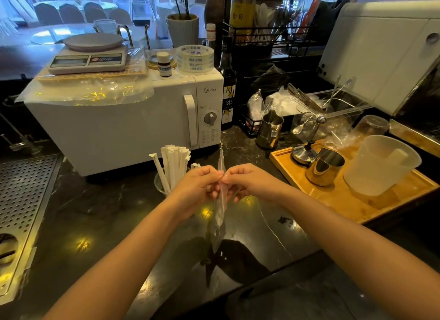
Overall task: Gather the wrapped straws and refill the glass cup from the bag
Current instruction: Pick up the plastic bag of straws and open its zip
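If my left hand [200,188] and right hand [240,183], both pinching the bag [220,214], pull too hard, it could rip.

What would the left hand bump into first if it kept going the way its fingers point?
The left hand points right, toward the right hand. Both pinch the thin clear bag between them, so it would press the bag first, then the right hand's fingertips. Depth is hard to judge here.
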{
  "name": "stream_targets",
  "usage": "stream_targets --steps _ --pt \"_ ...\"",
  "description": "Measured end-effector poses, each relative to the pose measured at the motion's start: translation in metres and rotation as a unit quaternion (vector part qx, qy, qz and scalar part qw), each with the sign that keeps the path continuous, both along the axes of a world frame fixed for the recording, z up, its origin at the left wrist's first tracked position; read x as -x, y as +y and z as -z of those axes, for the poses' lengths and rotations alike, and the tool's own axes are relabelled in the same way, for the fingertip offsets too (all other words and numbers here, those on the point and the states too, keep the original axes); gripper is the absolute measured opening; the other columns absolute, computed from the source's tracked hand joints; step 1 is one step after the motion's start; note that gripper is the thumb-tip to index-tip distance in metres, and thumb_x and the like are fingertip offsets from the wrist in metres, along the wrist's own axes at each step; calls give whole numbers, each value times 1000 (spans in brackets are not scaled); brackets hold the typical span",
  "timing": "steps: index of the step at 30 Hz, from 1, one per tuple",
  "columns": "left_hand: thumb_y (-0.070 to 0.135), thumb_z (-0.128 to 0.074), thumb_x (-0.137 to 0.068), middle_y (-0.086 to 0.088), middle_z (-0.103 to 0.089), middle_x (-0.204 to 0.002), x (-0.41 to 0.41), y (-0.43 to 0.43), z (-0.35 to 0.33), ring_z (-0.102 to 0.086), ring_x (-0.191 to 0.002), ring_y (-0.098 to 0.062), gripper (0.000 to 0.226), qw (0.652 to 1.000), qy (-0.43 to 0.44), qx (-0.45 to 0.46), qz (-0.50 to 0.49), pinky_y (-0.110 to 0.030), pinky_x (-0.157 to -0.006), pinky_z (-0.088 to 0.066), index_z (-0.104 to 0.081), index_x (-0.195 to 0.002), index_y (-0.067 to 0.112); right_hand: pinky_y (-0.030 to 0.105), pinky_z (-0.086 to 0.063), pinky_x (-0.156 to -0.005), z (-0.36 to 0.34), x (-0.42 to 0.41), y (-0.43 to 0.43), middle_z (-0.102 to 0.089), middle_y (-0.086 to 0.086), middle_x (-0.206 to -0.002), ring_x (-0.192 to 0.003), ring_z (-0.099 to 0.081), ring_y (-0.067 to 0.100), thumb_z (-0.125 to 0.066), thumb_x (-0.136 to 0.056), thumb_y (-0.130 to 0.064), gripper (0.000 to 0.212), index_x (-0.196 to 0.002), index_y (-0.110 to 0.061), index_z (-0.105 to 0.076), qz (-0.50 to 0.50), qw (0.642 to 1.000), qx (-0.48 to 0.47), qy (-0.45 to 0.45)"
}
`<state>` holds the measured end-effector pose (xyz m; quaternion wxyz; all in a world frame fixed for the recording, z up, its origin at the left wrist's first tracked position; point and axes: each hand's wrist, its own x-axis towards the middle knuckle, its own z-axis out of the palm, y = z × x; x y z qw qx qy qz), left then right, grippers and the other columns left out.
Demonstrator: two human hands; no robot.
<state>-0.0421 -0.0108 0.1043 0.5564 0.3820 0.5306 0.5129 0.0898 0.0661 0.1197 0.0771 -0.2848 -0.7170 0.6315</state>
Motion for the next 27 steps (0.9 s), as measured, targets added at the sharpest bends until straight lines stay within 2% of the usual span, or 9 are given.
stream_targets --steps 3,5,9,10,14,19,22,24,27 --pt "13 -47 -90 -2 -52 -58 0 1 0 -48 -55 -12 24 1000 13 8 -3 -27 -63 -43 -56 -68 11 15 -49 -56 0 0 -1 -63 0 -70 -55 -60 0 -45 -94 -12 27 -72 -15 -60 0 1000 0 -1" --pt "14 -46 -90 -4 -53 -60 0 2 -1 -48 -56 -13 23 1000 24 14 -4 -25 -61 -42 -56 -69 11 15 -48 -56 1 1 -1 -61 2 -70 -54 -59 0 -44 -94 -11 26 -73 -14 -59 4 1000 0 2" --pt "27 -44 -92 -2 -58 -63 -1 2 -2 -50 -58 -12 27 996 77 28 30 -21 -55 -39 -59 -75 13 12 -46 -52 2 4 -3 -58 1 -68 -51 -56 -1 -45 -93 -11 19 -86 -7 -62 7 1000 -21 6" --pt "28 -42 -93 -1 -58 -61 -1 2 -2 -49 -57 -12 31 996 80 28 38 -22 -55 -38 -61 -72 14 11 -45 -51 3 4 -2 -58 1 -67 -49 -55 -2 -45 -93 -11 19 -84 -8 -62 14 1000 -21 10" --pt "24 -35 -95 -3 -55 -58 0 3 -2 -43 -53 -14 42 997 51 15 50 -21 -52 -33 -56 -61 12 15 -41 -49 12 7 -1 -53 6 -66 -48 -51 5 -42 -91 -5 27 -70 -10 -56 49 997 31 51" --pt "24 -38 -94 0 -56 -54 -2 8 10 -44 -56 -16 41 1000 -4 -4 13 -28 -61 -34 -61 -62 15 12 -35 -40 27 11 -3 -47 12 -64 -44 -44 6 -37 -92 -5 34 -62 -11 -51 100 983 99 116" --pt "24 -37 -95 3 -60 -51 -3 9 13 -43 -61 -21 45 999 -18 -20 26 -31 -66 -34 -63 -59 17 11 -35 -39 31 12 -3 -53 9 -56 -38 -45 2 -36 -92 -2 38 -59 -10 -52 115 976 124 140" --pt "22 -36 -95 4 -60 -49 -4 9 13 -43 -61 -21 46 999 -23 -27 27 -31 -66 -34 -62 -57 17 10 -35 -37 31 13 -4 -59 -1 -46 -34 -45 2 -34 -92 1 40 -57 -9 -52 116 971 142 156" --pt "17 -35 -95 3 -58 -48 -4 8 14 -41 -60 -21 46 999 -28 -33 16 -31 -65 -33 -57 -55 14 10 -35 -36 32 14 -3 -59 -1 -45 -35 -45 2 -33 -91 3 39 -57 -8 -50 117 966 157 170"
